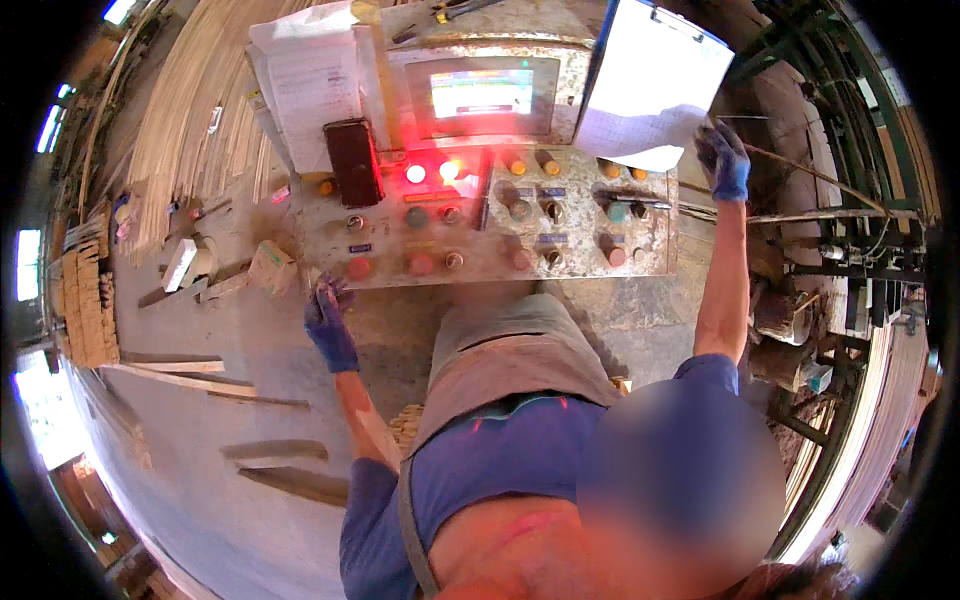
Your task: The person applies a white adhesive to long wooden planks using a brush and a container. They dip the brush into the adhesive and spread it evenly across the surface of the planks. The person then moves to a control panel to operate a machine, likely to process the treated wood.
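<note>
My left hand [330,322], in a blue glove, hangs by the lower left corner of a dusty control panel [480,262], fingers loosely apart and holding nothing. The panel carries coloured push buttons, knobs, two lit red lamps [431,172] and a small screen [482,93]. My right hand [723,160], also gloved in blue, is raised at the panel's upper right. It pinches the lower corner of a white paper sheet [655,90] clipped to a board that leans there. A dark flat device [353,160] stands at the panel's left.
More white papers [312,85] lean at the panel's upper left. Bundles of thin wooden strips [190,120] lie at the upper left, stacked wood pieces [88,300] at the far left and loose planks [180,375] on the floor. A metal machine frame [850,230] stands to the right.
</note>
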A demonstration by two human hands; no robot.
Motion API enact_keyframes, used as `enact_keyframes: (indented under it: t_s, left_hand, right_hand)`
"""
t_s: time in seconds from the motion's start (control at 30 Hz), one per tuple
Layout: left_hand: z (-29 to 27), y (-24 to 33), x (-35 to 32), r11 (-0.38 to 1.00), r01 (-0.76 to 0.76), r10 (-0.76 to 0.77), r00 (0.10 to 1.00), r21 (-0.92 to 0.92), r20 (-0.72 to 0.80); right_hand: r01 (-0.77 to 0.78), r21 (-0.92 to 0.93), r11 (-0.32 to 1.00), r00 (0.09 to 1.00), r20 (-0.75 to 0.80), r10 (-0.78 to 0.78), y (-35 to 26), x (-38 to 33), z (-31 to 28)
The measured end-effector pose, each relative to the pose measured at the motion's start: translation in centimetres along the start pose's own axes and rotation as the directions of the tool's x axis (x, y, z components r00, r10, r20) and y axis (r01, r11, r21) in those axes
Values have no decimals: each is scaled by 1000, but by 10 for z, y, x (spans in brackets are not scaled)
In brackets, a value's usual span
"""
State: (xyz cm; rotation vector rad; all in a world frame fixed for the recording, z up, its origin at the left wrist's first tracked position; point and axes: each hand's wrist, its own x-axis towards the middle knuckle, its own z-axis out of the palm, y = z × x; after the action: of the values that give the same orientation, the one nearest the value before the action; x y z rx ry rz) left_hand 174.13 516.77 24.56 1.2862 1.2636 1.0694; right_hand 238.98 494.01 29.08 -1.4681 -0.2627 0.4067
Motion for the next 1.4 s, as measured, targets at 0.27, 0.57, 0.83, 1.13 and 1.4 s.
enact_keyframes:
  t_s: [0.27,0.57,0.83,1.13,1.4]
  left_hand:
    - [7,-8,57,990,-87,77,993,112,92]
    - [52,23,84,987,-152,160,963,-53,218]
    - [30,-3,66,986,-79,126,927,-145,354]
    - [7,7,21,973,66,36,904,-222,426]
    - [-18,-1,-20,973,104,-19,926,-205,378]
  right_hand:
    - [120,-125,985,992,-15,-123,37,-126,2]
    - [-2,-352,936,905,397,151,67,-275,124]
    - [-221,-330,918,738,558,378,88,-353,184]
    - [-269,-282,921,694,606,388,85,-387,229]
    - [-300,-160,941,404,872,277,71,-380,259]
